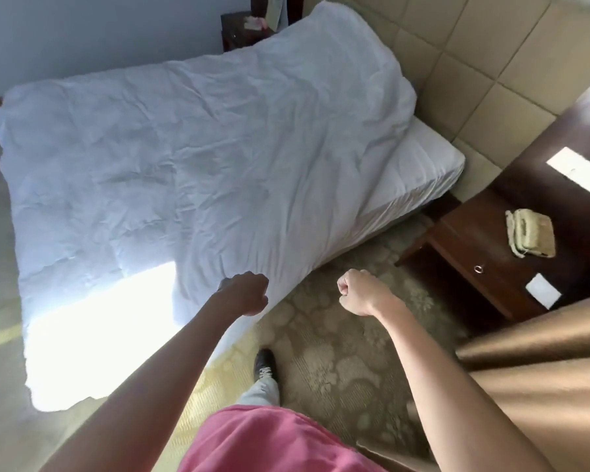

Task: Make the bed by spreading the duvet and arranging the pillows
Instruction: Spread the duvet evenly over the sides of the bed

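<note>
The white duvet (191, 158) lies spread over the bed (419, 172), its long axis running away from you toward the padded headboard (474, 73), creased across its middle and hanging over the near side. At the head end it stops short on your right, leaving a corner of bare mattress uncovered. Your left hand (244, 294) is the nearer one: its fingers curl at the duvet's near edge, right against the cloth, though whether they pinch it cannot be told from here. Your right hand (358, 291) hangs over the patterned carpet (338, 352), fingers closed in a fist on nothing, just beside the edge and clear of it. From both sets of fingers the duvet stretches forward and to the left. No pillows are in view. To straighten the cover, the pull would likely go toward that exposed corner, ahead and right of your fingers. A dark nightstand (470, 247) with a beige telephone (528, 233) stands beyond your right hand.
</note>
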A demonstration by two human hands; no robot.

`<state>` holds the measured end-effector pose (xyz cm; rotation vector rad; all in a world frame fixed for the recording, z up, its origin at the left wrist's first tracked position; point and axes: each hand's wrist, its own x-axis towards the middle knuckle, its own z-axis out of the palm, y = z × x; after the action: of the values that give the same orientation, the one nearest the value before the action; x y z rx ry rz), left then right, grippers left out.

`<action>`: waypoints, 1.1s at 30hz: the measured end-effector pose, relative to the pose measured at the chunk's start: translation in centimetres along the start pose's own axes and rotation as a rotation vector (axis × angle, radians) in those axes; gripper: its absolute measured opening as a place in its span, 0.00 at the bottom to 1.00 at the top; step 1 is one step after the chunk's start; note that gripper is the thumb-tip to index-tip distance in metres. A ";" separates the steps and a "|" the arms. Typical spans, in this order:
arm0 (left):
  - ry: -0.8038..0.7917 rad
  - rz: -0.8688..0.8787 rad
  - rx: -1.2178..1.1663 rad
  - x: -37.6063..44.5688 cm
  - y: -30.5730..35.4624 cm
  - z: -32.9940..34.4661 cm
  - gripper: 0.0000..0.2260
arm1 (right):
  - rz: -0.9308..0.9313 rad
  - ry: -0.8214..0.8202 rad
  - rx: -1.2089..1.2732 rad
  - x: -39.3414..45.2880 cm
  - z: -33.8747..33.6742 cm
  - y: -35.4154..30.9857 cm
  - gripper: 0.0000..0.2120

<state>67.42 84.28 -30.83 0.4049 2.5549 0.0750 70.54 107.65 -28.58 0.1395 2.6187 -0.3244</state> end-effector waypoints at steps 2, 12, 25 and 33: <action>0.026 0.032 0.012 3.4 0.9 -2.0 0.10 | 0.028 0.005 0.012 2.1 -2.1 1.3 0.15; 0.016 0.137 0.120 15.4 3.9 -8.6 0.10 | 0.155 0.034 0.115 10.9 -9.0 6.9 0.14; -0.062 0.115 0.095 30.3 16.1 -14.8 0.09 | 0.153 -0.020 0.224 22.9 -16.3 21.7 0.09; -0.014 0.055 0.048 37.6 24.9 -19.9 0.09 | 0.068 -0.008 0.166 29.8 -24.8 32.0 0.09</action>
<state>33.41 119.87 -29.80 0.4918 2.5359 0.0312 38.06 146.04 -28.53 0.2819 2.5706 -0.5176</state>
